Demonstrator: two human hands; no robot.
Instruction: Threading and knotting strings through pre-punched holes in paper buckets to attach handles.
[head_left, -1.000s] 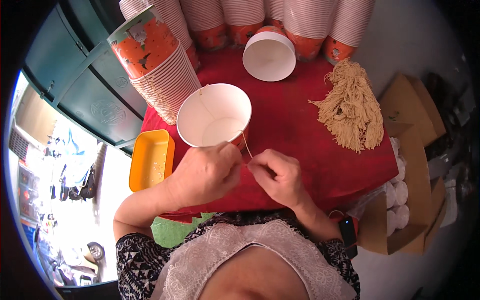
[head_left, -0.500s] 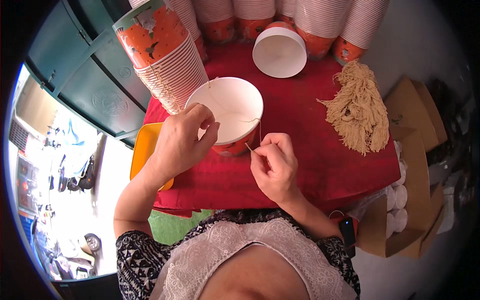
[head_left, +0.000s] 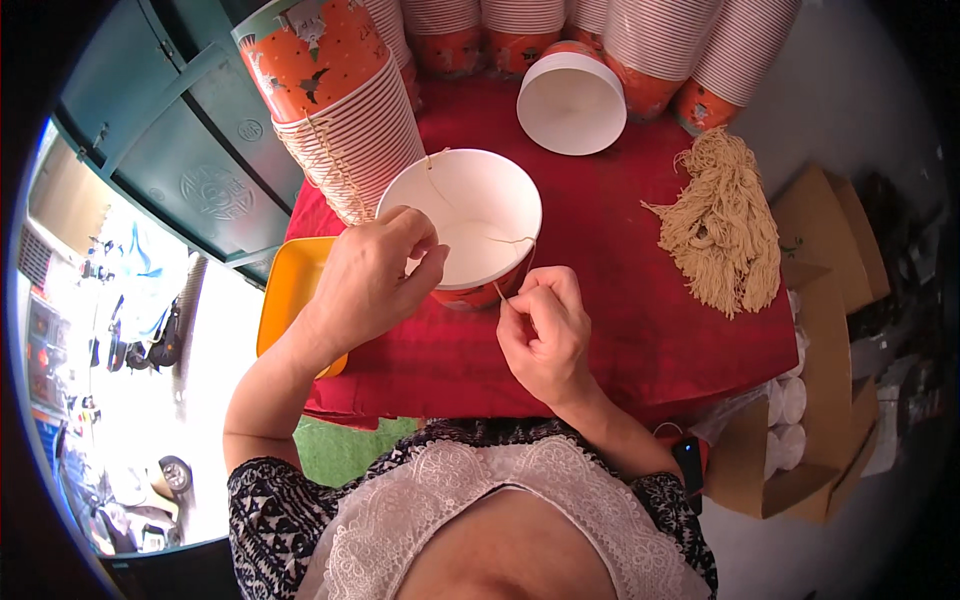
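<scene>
A paper bucket (head_left: 487, 205), white inside and orange outside, stands upright on the red-clothed table in front of me. My left hand (head_left: 378, 268) is closed at its near-left rim, fingers curled there and thumb by the opening. A thin beige string (head_left: 430, 172) passes through the rim at the back left, and another stretch of it hangs over the right rim. Just off the near-right side, my right hand (head_left: 548, 335) pinches the string's end between thumb and forefinger. The fingertips of my left hand are partly hidden.
To the left rises a tall stack of buckets (head_left: 350, 120) with strings hanging on it, beside a yellow tray (head_left: 290, 290). A bundle of beige strings (head_left: 722, 225) lies at the right. One bucket (head_left: 572, 105) rests on its side behind, before more stacks. Cardboard boxes (head_left: 830, 400) stand at lower right.
The bucket sits slightly farther right relative to my hands, and the view has shifted a little. Both hands keep nearly the same pose, the right still pinching the string.
</scene>
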